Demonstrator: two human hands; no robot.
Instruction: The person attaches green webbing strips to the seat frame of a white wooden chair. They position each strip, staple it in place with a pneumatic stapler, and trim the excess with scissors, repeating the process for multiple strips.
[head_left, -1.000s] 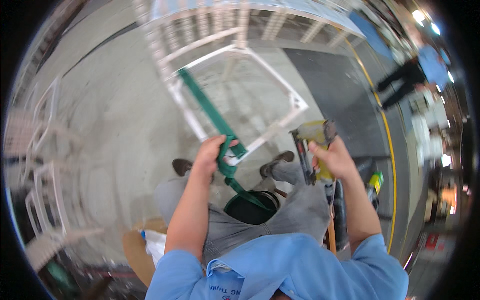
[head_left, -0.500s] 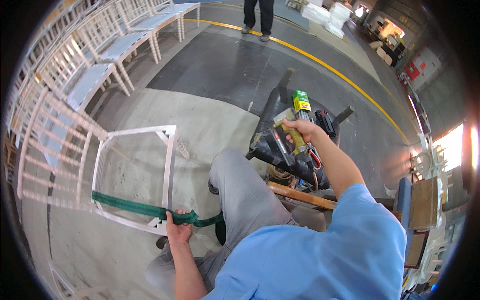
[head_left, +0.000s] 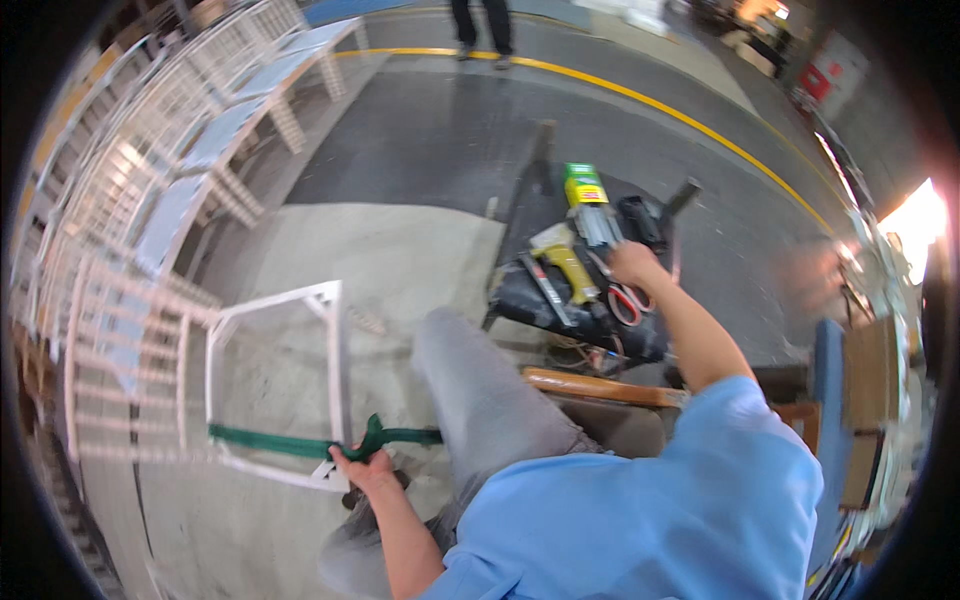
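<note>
My left hand (head_left: 364,468) is closed on a green webbing strap (head_left: 270,438) at the near right corner of a white chair frame (head_left: 337,380). The strap runs across the frame, and its tail passes right toward my knee. My right hand (head_left: 633,264) is over a black seat (head_left: 510,290), close to red-handled scissors (head_left: 628,306) and silver staple strips (head_left: 597,225); its fingers are blurred. A yellow staple gun (head_left: 568,270) lies on the seat, left of that hand. Beside it rests a silver flat tool (head_left: 545,288).
A green and yellow box (head_left: 584,184) and a black object (head_left: 640,220) sit on the seat's far part. White chairs (head_left: 215,140) line the left. Another person (head_left: 482,25) stands beyond the yellow floor line (head_left: 640,95). A wooden rail (head_left: 600,388) lies near my right thigh.
My right hand has let go of the staple gun, which now lies on the seat, and has moved toward the scissors. The left hand stays on the strap. The whole view has shifted.
</note>
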